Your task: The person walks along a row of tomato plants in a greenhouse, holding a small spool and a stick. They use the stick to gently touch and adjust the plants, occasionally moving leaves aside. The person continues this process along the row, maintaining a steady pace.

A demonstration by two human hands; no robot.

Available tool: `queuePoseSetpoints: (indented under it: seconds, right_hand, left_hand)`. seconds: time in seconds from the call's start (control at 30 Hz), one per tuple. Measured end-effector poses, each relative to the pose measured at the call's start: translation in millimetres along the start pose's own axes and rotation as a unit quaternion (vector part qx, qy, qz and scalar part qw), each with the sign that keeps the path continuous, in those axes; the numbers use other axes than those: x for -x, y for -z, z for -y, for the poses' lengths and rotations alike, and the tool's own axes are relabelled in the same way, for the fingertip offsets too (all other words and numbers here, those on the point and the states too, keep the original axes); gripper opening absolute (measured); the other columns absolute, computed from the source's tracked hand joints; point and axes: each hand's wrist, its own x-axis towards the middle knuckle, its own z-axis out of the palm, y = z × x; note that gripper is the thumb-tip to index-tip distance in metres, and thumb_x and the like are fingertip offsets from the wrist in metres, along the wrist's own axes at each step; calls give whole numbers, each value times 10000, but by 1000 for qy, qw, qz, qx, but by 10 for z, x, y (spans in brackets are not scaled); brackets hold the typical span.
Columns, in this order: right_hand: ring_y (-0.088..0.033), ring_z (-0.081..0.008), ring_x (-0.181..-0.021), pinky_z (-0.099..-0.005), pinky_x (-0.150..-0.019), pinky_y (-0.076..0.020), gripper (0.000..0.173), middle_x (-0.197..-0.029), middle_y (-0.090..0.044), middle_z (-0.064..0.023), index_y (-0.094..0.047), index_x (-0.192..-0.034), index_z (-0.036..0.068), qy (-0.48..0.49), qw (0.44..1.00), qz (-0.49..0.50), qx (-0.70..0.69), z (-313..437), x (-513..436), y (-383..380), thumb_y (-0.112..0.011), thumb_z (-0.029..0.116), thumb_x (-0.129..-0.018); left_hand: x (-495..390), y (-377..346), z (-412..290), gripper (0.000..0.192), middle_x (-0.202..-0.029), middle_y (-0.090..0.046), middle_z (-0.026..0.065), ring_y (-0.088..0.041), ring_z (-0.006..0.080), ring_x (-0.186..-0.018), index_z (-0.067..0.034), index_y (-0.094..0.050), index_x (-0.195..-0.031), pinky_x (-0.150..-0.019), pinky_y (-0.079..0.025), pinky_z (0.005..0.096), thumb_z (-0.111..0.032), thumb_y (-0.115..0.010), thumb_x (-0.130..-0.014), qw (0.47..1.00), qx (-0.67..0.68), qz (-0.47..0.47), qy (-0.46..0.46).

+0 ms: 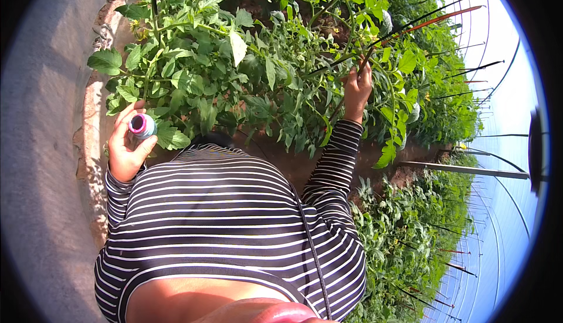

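Note:
My left hand [127,149] holds a small pale blue container or spool [143,126] with a pink rim and a dark round opening facing up, beside the leaves of a tomato plant [189,81]. At the upper right, my right hand [358,85] is raised among the stems, its fingers around a thin dark stick [366,61]. Near those fingers, a black stake and a reddish stake [440,19] cross the foliage. What exactly the fingertips pinch is partly hidden by leaves.
Along the left runs a pale sheet or wall [48,147] with an earthen edge [94,133]. Dense plant rows with stakes [409,235] stand to the right. A grey post [466,169] and curved greenhouse ribs rise at the far right.

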Motion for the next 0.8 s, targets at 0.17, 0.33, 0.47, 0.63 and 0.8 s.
queuePoseSetpoints:
  seconds: [0.17, 0.33, 0.47, 0.63, 0.8]
  right_hand:
    - [-652, -102, -677, -223, -540, -483, 343, -1328, -556, -116, -528, -1301, -31, -59, 997, -5, -46, 280, 87, 295, -524, 76, -975]
    - [-625, -148, -1024, -259, -743, -506, 294, -1264, -605, -116, -631, -1179, -31, 52, 995, 14, -81, 958, 378, 499, -519, 193, -1026]
    - [-481, -91, -729, -231, -599, -349, 413, -917, -569, -75, -688, -1085, -43, 161, 978, -62, 115, 1671, 659, 923, -560, 340, -999]
    - [-527, -127, -491, -195, -397, -319, 537, -616, -573, -95, -657, -934, -53, 210, 938, -275, -31, 1992, 768, 1273, -561, 474, -971]
    - [-665, -196, -609, -216, -453, -463, 384, -768, -683, -205, -651, -962, -85, 219, 939, -264, -9, 1740, 594, 1204, -582, 293, -990]
  left_hand:
    - [-34, -43, 12, 539, -1397, -477, 195, -510, 261, -1253, 24, -548, -1245, -1041, -416, 368, -56, -775, -763, 1000, 3, 4, -4]
    - [-87, -84, 14, 544, -1378, -505, 189, -534, 264, -1226, 17, -556, -1246, -1032, -425, 370, -73, -782, -759, 998, -45, 7, -46]
    - [-102, -159, -16, 550, -1372, -516, 185, -540, 265, -1220, 16, -558, -1249, -1027, -431, 380, -84, -784, -758, 999, -31, -4, -40]
    - [-126, -236, -59, 537, -1359, -530, 184, -539, 271, -1223, 15, -563, -1241, -1030, -430, 389, -72, -778, -757, 999, -22, -9, -37]
    - [-164, -272, -41, 519, -1356, -532, 186, -524, 280, -1240, 15, -572, -1220, -1044, -412, 391, -84, -779, -754, 998, -37, -4, -46]
